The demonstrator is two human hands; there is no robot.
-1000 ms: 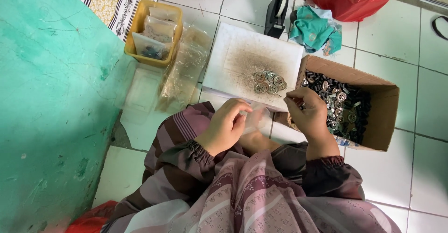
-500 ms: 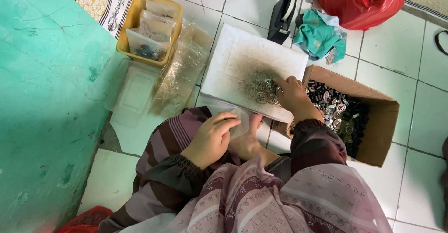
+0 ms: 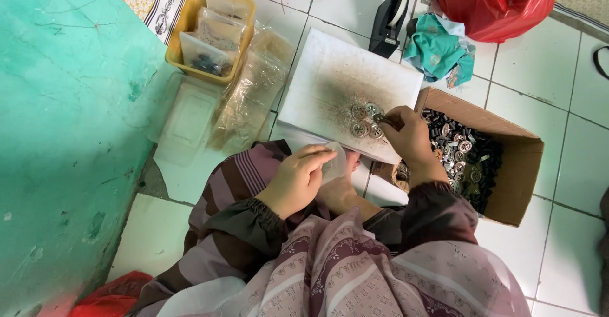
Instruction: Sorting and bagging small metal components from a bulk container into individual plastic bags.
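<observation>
Buttons picked from the stained white board

I see the right hand [image 3: 409, 138] pinching one metal button [image 3: 379, 118] just beside the small button group [image 3: 363, 120] on the white board [image 3: 330, 79]. The left hand [image 3: 301, 177] is closed on a small clear bag [image 3: 334, 163]. The button could slip, I think, because only the fingertips hold it, and fall beside the cardboard box [image 3: 517, 177].
</observation>
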